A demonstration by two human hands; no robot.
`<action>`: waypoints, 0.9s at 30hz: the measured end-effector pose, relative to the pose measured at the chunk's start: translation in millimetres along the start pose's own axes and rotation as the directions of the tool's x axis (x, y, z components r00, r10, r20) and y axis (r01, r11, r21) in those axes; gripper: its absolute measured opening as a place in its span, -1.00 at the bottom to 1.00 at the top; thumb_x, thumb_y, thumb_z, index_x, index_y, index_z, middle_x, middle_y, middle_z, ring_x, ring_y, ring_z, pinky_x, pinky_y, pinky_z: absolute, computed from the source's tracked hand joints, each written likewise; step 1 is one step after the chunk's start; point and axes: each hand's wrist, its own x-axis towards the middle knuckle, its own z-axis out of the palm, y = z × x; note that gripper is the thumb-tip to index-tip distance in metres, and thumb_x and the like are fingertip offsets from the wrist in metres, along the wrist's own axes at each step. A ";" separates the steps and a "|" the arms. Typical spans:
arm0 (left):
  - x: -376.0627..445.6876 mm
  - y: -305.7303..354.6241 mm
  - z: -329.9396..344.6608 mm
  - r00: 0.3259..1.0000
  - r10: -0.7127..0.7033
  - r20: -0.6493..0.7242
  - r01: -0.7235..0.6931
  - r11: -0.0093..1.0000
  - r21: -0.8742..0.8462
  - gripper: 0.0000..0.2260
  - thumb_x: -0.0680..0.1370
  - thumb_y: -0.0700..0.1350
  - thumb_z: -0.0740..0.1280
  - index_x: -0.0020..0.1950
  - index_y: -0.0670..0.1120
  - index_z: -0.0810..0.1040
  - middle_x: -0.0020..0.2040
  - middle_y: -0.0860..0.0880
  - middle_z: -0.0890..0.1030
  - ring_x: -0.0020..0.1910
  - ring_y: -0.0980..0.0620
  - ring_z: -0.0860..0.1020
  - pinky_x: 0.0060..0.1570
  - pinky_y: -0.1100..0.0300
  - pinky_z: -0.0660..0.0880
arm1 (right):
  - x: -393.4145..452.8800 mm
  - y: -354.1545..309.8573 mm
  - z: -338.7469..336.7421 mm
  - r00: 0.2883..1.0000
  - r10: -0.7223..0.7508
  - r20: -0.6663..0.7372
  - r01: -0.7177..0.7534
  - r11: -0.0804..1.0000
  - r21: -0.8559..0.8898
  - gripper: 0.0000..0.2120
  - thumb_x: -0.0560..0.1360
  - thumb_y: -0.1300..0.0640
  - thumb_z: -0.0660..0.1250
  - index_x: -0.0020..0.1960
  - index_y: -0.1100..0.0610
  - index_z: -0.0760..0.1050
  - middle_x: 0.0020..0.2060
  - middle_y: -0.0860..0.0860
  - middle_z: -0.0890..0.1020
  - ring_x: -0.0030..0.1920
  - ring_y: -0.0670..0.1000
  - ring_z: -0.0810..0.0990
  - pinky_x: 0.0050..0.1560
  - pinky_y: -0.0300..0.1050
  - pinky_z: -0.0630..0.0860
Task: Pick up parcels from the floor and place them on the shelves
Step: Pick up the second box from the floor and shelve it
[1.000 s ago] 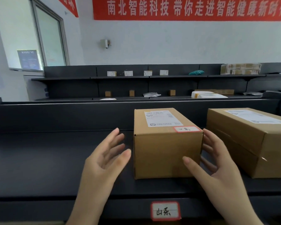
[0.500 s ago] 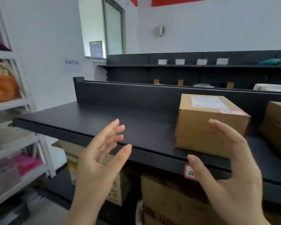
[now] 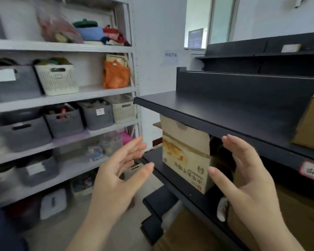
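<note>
Both hands are empty, left hand and right hand spread wide. A brown parcel sits on the black shelf up right of the right hand. No floor parcel visible; reaching down blind could bump the printed box between them.

We saw white walls, a bright window, a grey storage rack of baskets, and pale floor.
</note>
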 end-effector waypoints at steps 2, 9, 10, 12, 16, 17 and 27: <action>-15.2 -0.6 -21.3 0.999 -0.019 -0.044 0.021 0.998 0.053 -0.53 0.18 0.15 0.39 0.09 0.29 0.52 0.05 0.28 0.63 0.08 0.25 0.58 0.11 0.28 0.51 | -4.3 -2.1 17.0 0.997 0.012 0.083 -0.015 0.999 0.038 -0.35 0.14 -0.27 0.27 0.23 -0.24 0.31 0.18 -0.35 0.45 0.18 -0.44 0.37 0.02 -0.59 0.32; -57.6 -2.3 -95.4 0.974 -0.081 -0.210 0.123 0.973 0.195 -0.58 0.18 0.15 0.38 0.04 0.31 0.53 0.07 0.25 0.63 0.08 0.23 0.58 0.14 0.20 0.51 | -13.7 -18.3 84.2 0.955 0.018 0.295 -0.044 0.995 0.084 -0.37 0.28 -0.11 0.40 0.31 -0.15 0.30 0.20 -0.33 0.40 0.27 -0.25 0.35 0.22 -0.32 0.22; -62.8 -1.4 -103.5 0.970 -0.088 -0.227 0.138 0.967 0.212 -0.57 0.18 0.15 0.37 0.05 0.29 0.53 0.07 0.26 0.62 0.06 0.24 0.58 0.14 0.20 0.52 | -15.1 -19.8 93.0 0.947 0.020 0.319 -0.050 0.995 0.086 -0.40 0.32 -0.05 0.41 0.31 -0.16 0.29 0.19 -0.35 0.39 0.25 -0.28 0.34 0.18 -0.38 0.21; -71.4 -0.2 -117.5 0.962 -0.110 -0.250 0.171 0.956 0.240 -0.56 0.17 0.17 0.36 0.05 0.28 0.52 0.06 0.30 0.61 0.03 0.27 0.58 0.15 0.15 0.52 | -16.6 -22.6 108.3 0.929 0.025 0.369 -0.073 0.991 0.115 -0.42 0.35 -0.01 0.41 0.31 -0.17 0.29 0.15 -0.41 0.38 0.19 -0.36 0.36 0.11 -0.47 0.20; -82.5 -1.9 -142.2 0.942 -0.141 -0.304 0.226 0.937 0.265 -0.57 0.17 0.19 0.36 0.03 0.31 0.50 0.05 0.31 0.61 0.01 0.29 0.58 0.20 0.06 0.48 | -18.2 -28.8 134.4 0.891 0.046 0.451 -0.149 0.969 0.195 -0.50 0.39 0.08 0.40 0.27 -0.16 0.35 0.11 -0.39 0.43 0.19 -0.37 0.37 0.16 -0.41 0.24; -83.8 -3.7 -148.2 0.937 -0.148 -0.316 0.239 0.933 0.271 -0.57 0.16 0.19 0.35 0.04 0.31 0.50 0.06 0.32 0.60 0.01 0.30 0.57 0.20 0.08 0.48 | -18.4 -30.1 140.6 0.886 0.056 0.460 -0.171 0.962 0.211 -0.51 0.40 0.11 0.39 0.27 -0.13 0.36 0.14 -0.34 0.45 0.21 -0.31 0.39 0.23 -0.35 0.25; -79.1 -34.3 -239.4 0.912 -0.245 -0.328 0.341 0.899 0.276 -0.58 0.17 0.17 0.39 0.02 0.33 0.48 -0.04 0.27 0.66 0.06 0.20 0.58 0.21 0.09 0.47 | -17.7 -56.4 228.0 0.850 0.121 0.513 -0.276 0.932 0.237 -0.51 0.42 0.17 0.37 0.33 0.01 0.38 0.26 -0.10 0.48 0.30 -0.11 0.41 0.29 -0.17 0.30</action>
